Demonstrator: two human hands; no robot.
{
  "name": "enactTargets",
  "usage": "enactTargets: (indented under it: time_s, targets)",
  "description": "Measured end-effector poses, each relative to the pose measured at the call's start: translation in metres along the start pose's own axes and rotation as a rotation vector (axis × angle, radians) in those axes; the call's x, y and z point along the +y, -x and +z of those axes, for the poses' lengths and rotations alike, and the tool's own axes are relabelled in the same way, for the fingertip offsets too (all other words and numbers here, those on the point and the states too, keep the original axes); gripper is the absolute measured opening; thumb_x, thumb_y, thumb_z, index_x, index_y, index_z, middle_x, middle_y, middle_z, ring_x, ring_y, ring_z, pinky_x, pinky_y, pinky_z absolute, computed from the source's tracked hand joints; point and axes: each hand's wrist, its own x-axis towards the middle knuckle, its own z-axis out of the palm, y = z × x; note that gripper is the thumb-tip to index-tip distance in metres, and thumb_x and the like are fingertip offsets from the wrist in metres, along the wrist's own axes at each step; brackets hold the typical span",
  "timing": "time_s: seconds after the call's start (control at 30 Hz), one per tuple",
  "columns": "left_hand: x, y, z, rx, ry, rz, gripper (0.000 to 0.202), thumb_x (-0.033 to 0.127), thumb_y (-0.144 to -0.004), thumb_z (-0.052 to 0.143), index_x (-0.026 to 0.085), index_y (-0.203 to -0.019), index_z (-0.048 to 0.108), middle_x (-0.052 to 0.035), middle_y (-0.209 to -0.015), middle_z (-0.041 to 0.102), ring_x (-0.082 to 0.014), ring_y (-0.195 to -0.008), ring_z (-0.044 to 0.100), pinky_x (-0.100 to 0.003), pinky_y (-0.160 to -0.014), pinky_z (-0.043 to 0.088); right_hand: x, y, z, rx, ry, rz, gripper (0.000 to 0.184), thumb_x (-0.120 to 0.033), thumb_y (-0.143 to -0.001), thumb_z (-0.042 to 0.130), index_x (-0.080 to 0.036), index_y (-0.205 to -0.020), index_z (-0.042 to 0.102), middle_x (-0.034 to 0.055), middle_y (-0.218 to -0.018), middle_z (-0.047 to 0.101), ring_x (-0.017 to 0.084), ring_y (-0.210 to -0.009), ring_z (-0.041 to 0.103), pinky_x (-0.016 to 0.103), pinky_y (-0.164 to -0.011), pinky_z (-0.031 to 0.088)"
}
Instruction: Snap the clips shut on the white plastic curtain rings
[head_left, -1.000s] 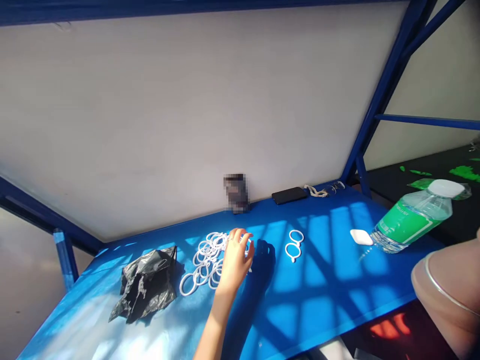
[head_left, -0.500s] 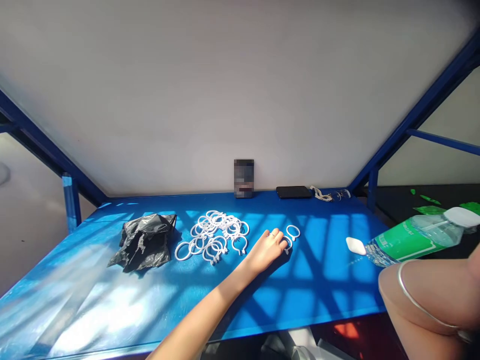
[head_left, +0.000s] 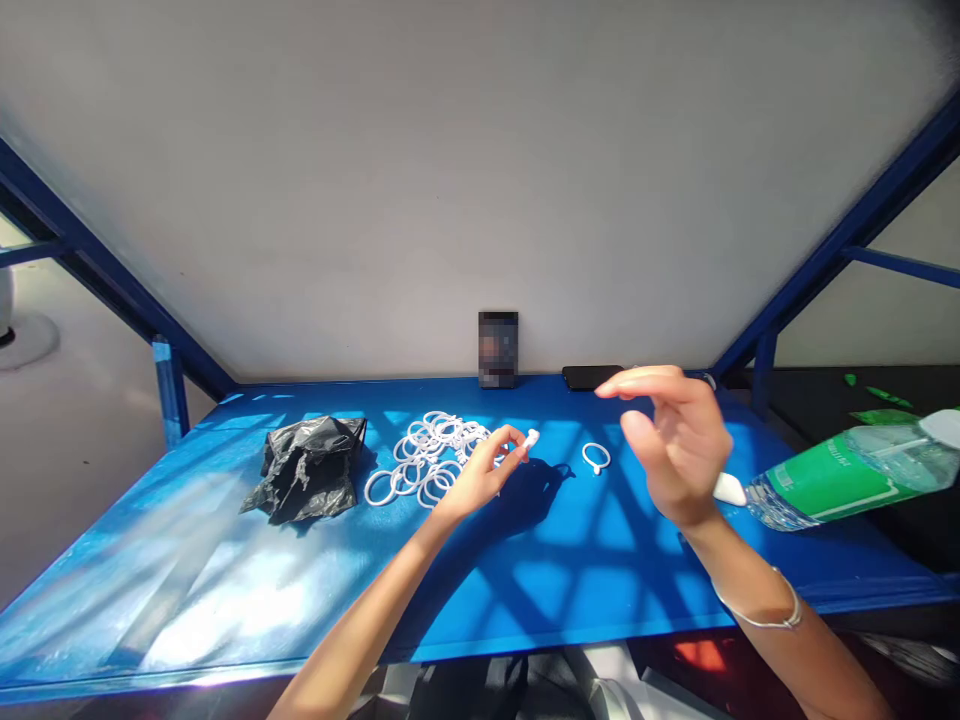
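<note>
White rings point(head_left: 437, 434): smooth plastic in appearance. Bag point(head_left: 307, 470): thin black plastic film, crumpled, creases glossy. Table point(head_left: 555, 595): smooth blue surface, glossy where sunlit. Bottle point(head_left: 896, 452): clear plastic; label point(head_left: 832, 478): smooth. Bracelet point(head_left: 789, 622): silver-coloured metal in appearance. Frame point(head_left: 825, 262): blue-painted, apparently metal. Wall point(head_left: 360, 200): matt, smooth.

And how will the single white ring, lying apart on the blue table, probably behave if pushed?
The white ring would probably slide, not roll, since it lies flat on the blue table. Its slim band suggests it is light. Its even round outline hints at stiffness.
</note>
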Motion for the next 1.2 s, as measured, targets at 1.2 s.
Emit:
enactTargets:
  time_s: [1.2]
  targets:
    - [0.000,0.003,-0.034,0.265,-0.053,-0.179,0.034,0.040,-0.087,0.049,0.020,-0.059,0.047,-0.0047,-0.067,0.047,-0.0213,-0.077,0.046,-0.039,-0.080,0.044,0.100,0.006,0.053,-0.502,-0.111,0.406,0.031,-0.039,-0.078,0.064,-0.023,-0.106,0.065,0.0067,-0.109,0.067,0.017,-0.074,0.059,0.031,-0.064,0.047]
